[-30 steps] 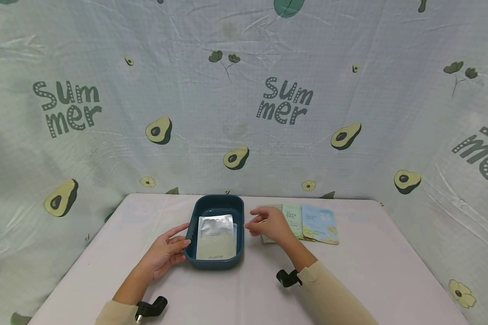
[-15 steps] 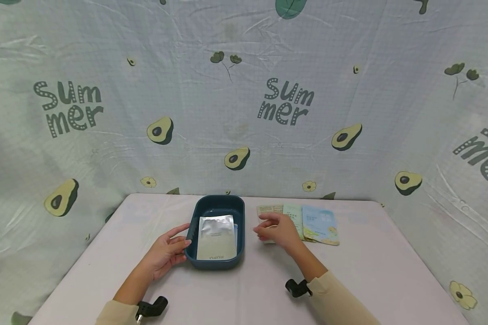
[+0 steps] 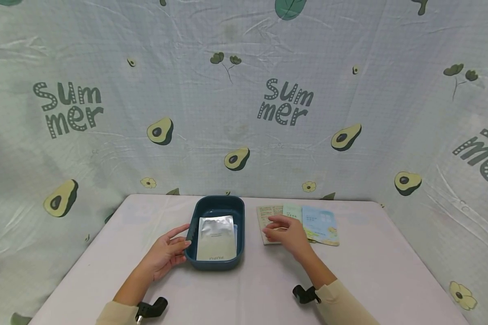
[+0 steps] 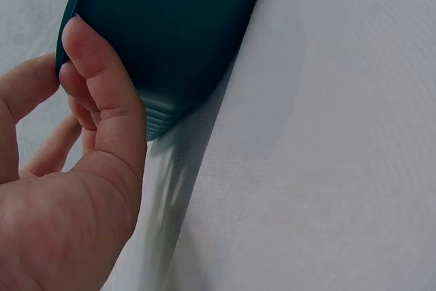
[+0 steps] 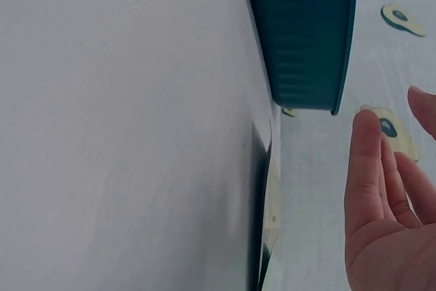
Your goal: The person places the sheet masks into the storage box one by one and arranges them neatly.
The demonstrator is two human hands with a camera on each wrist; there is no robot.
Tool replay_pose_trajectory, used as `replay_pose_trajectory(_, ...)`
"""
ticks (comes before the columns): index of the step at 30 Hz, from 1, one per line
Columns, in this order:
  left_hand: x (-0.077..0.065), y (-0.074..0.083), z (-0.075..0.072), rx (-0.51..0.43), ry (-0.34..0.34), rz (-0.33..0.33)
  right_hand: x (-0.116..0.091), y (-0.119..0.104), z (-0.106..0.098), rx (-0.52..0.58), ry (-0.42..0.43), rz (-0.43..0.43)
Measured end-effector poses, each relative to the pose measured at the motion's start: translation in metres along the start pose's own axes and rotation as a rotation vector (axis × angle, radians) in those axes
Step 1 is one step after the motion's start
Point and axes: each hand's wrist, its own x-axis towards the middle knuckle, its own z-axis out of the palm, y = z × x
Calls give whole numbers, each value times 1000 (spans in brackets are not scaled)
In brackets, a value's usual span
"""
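Note:
My left hand (image 3: 166, 253) holds the left rim of a dark teal rectangular bin (image 3: 239, 243), thumb at the rim and fingers against the outer wall; the left wrist view shows the bin's wall (image 4: 184, 25) close up. Inside lies a flat silver-topped, cream sachet (image 3: 215, 241), with a strip of a blue sachet (image 3: 236, 232) showing beneath its right edge. My right hand (image 3: 290, 234) hovers over the sachets right of the bin, fingers loosely bent and holding nothing. These are a cream sachet with printed text (image 3: 268, 212), a green one (image 3: 293, 211) and a blue one (image 3: 319, 221), overlapping; the hand partly hides them.
All of it stands on a pale pink table (image 3: 227, 298). A white cloth (image 3: 187, 99) with avocado and "summer" prints hangs behind the table and at both sides. Black cameras sit on both wrists, the right one (image 3: 305, 295) just over the table.
My right hand has moved right, away from the bin's right side to over the sachets, uncovering more of the cream one. The left hand and the bin have stayed put.

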Motion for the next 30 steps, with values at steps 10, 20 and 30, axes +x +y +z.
replay_pose_trajectory(10, 0, -1, -1, 4, -6, 3, -5, 6, -17, 23, 0, -6)
replay_pose_trajectory(20, -1, 0, -1, -2, -5, -1, -11, 12, -32, 48, 24, -2)
replay_pose_trajectory(30, -1, 0, -1, -10, -3, -2, -15, 18, -45, 47, 54, 1)
